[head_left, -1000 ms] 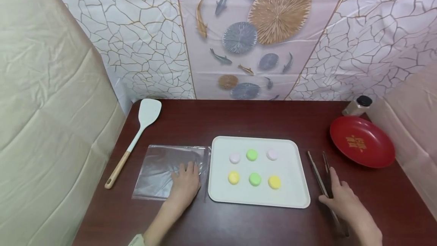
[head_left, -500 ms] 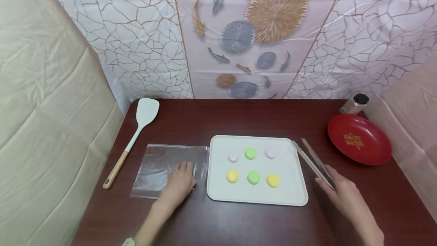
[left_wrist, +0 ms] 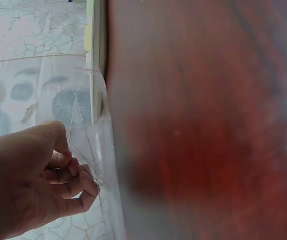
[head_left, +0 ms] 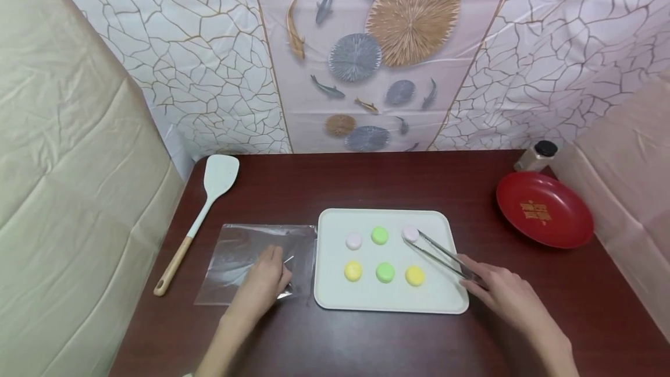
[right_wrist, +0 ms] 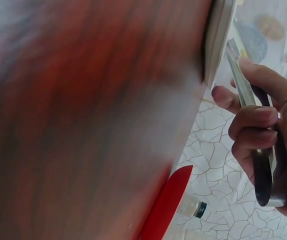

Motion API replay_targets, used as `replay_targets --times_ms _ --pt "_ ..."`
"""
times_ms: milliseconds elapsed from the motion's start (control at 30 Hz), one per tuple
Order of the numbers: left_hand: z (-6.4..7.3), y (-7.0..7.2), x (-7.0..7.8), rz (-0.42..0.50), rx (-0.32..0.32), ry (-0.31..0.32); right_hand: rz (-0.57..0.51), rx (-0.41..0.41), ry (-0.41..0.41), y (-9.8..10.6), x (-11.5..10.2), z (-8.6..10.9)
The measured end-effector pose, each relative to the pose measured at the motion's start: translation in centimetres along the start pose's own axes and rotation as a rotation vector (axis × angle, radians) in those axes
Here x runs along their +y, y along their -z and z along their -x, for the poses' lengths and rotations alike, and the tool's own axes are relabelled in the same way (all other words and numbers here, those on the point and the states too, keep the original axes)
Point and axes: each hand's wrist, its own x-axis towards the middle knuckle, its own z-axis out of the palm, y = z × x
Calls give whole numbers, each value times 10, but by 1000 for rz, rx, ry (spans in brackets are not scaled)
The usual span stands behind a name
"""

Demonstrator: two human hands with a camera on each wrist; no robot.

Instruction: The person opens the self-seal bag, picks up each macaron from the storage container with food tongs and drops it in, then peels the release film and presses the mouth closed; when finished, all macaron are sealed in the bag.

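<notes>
My right hand (head_left: pixel 505 292) grips metal tongs (head_left: pixel 442 256), whose tips stand on either side of the pale purple macaron (head_left: pixel 410 234) at the back right of the white tray (head_left: pixel 335 301). In the right wrist view, curled fingers wrap the tongs (right_wrist: pixel 261 170) near their bent end. Two green macarons (head_left: pixel 380 235), two yellow ones and another pale purple macaron (head_left: pixel 353 241) lie on the tray too. Left of it, my left hand (head_left: pixel 264 281) pinches a clear plastic bag (head_left: pixel 230 266) lying flat; the left wrist view shows thumb and curled fingers at its film (left_wrist: pixel 106 165).
A white spatula (head_left: pixel 220 176) with a wooden handle lies along the table's left side. On the right are a red plate (head_left: pixel 565 214) with gold characters and a black-lidded jar (head_left: pixel 535 157) behind it. Fabric walls border the dark red table (head_left: pixel 366 342) at the back and sides.
The tongs, first lying right of the tray, were picked up by my right hand and moved left to the back-right macaron. My left hand's fingers have curled at the bag.
</notes>
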Motion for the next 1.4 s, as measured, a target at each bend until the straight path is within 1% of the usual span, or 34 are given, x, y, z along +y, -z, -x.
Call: replay_targets --times_ms 33,67,167,233,267,333,400,500,533,600,700,767,867,967,1133,1267,1367,1400 --pt "-3 9 5 0 6 -5 -4 2 2 0 -1 0" --pt "-4 11 5 5 12 -4 -10 5 4 1 -1 -1" --pt "-9 22 11 16 44 -16 -29 14 17 4 -4 -1" --pt "-13 33 19 16 56 -27 -53 39 47 8 -9 -1" --pt "-13 30 18 13 60 -23 -70 49 67 11 -13 -2" --pt "-17 44 27 18 64 -18 -108 65 121 13 -27 -6" --pt "-21 58 37 25 61 -10 -150 62 195 12 -46 -14" --pt "-25 74 46 20 54 -3 -164 31 323 2 -79 -28" --pt "-26 77 47 10 50 -1 -157 14 360 -3 -90 -32" --pt "-26 80 48 1 45 5 -118 2 425 -12 -109 -40" --pt "-25 81 47 -5 56 0 -63 -24 475 -23 -131 -50" --pt "-24 81 46 3 79 -17 -45 -40 500 -28 -143 -56" --pt "-24 81 46 4 119 -61 -37 -64 533 -34 -157 -65" --pt "-24 82 45 10 144 -87 -51 -91 558 -38 -169 -72" --pt "-22 83 45 48 138 -95 -74 -126 573 -46 -188 -81" --pt "-22 84 45 74 127 -88 -95 -151 577 -55 -201 -92" --pt "-21 83 45 87 109 -65 -143 -184 601 -62 -207 -101" --pt "-21 82 45 100 110 -64 -162 -172 630 -76 -202 -108"
